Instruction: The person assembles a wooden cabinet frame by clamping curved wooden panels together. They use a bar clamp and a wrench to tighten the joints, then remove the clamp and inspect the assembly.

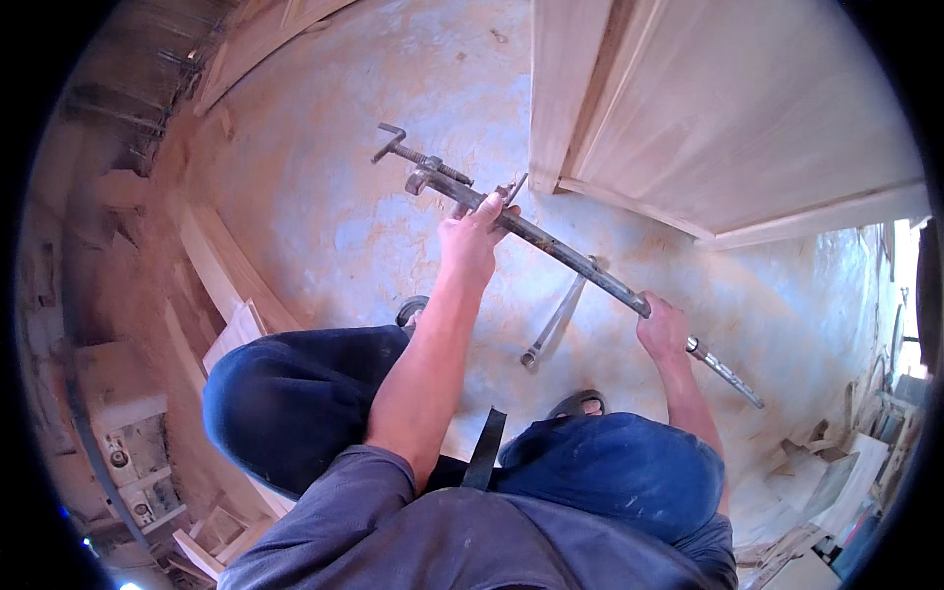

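Hands: left hand (470, 236) and right hand (664, 329) both gripping one long bar clamp (565, 258); second clamp (556, 323) on floor.

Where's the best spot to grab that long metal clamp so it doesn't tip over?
Probably the plain round bar, from above, with two hands spread apart. The bar clamp is long, and its screw head likely makes one end heavy. The left hand wraps the bar near that head, and the right hand grips toward the thin far end, which balances it.
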Demonstrator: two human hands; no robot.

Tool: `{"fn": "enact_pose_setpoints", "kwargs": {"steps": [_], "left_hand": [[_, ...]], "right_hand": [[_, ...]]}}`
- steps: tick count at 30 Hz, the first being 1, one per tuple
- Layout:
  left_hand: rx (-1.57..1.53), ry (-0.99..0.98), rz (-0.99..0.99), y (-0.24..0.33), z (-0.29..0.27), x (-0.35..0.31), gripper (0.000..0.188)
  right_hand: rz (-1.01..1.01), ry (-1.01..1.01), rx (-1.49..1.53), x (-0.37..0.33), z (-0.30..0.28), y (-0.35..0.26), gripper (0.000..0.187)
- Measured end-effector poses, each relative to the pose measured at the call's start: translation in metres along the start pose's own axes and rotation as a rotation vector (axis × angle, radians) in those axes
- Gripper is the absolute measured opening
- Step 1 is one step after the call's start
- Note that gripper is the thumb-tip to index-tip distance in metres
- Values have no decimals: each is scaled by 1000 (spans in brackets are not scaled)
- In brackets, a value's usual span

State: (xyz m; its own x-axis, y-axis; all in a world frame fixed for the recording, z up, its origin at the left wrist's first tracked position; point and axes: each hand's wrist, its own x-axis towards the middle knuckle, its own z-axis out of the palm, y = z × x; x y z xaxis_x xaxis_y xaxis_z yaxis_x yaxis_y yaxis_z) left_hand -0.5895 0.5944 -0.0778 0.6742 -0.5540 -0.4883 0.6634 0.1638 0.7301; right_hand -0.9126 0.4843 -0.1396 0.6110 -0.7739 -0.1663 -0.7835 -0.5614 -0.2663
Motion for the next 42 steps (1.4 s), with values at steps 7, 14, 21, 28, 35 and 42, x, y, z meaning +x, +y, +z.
{"fn": "enact_pose_setpoints", "kwargs": {"steps": [7, 14, 21, 28, 35, 42], "left_hand": [[-37, 101, 9, -17, 8, -2, 21], [-111, 36, 73, 4, 6, 8, 21], [-72, -86, 44, 1, -5, 26, 22], [-122, -169, -22, -10, -65, 94, 23], [-110, 16, -51, -10, -50, 98, 28], [-70, 113, -38, -8, -46, 100, 28]], "right_hand": [[-102, 473, -196, -14, -7, 17, 27], [-104, 539, -217, -22, 0, 29, 27], [152, 60, 1, -39, 14, 56, 18], [298, 639, 7, -79, -9, 61, 40], [1093, 479, 2268, -92, 39, 82, 38], [818, 693, 2478, -48, 46, 71, 34]]}}
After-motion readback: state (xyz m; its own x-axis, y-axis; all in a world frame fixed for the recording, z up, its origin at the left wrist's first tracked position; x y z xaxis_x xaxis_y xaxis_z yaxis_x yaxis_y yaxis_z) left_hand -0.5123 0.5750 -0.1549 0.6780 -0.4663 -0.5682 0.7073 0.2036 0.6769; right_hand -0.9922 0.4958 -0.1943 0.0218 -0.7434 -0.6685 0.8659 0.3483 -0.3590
